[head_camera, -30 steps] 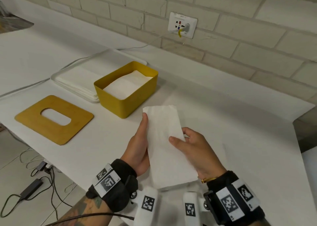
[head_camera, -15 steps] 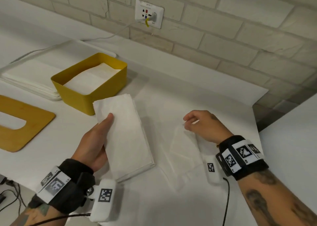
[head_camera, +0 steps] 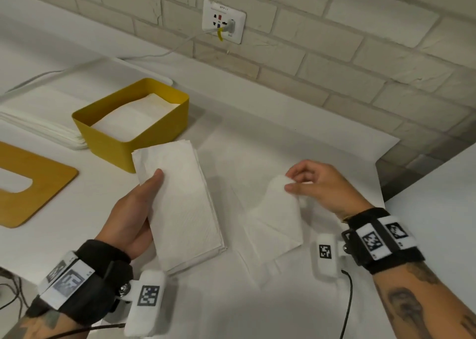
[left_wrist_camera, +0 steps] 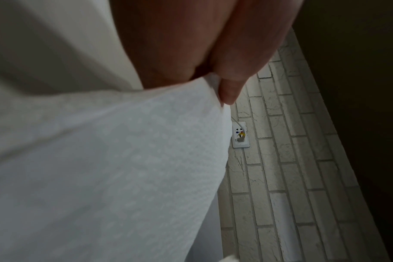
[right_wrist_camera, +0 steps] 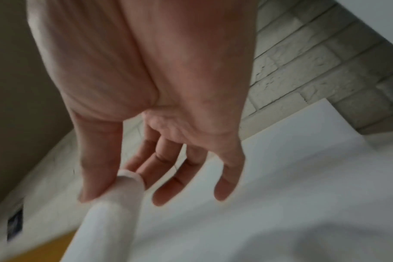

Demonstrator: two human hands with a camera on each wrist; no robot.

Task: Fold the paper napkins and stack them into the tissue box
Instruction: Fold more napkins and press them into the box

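My left hand (head_camera: 139, 210) grips a stack of folded white napkins (head_camera: 180, 204) above the counter, thumb on top; the left wrist view shows the thumb (left_wrist_camera: 230, 83) pressed on that stack (left_wrist_camera: 115, 168). My right hand (head_camera: 314, 184) pinches the far corner of a loose napkin (head_camera: 275, 225) that lies partly unfolded on the counter, lifting that corner; the right wrist view shows the thumb (right_wrist_camera: 99, 168) and a finger on the paper (right_wrist_camera: 110, 221). The yellow tissue box (head_camera: 134, 130) stands open at the left with folded napkins (head_camera: 134, 118) inside.
A flat wooden lid (head_camera: 31, 184) with an oval slot lies at the left edge. A white tray (head_camera: 41, 124) of unfolded napkins sits behind the box. A brick wall with a socket (head_camera: 223, 20) and cable runs along the back. The counter ends at the right (head_camera: 386, 158).
My right hand left the folded stack, went right to the loose napkin and has lifted its corner. The left hand keeps the stack near the box. The view has turned right.
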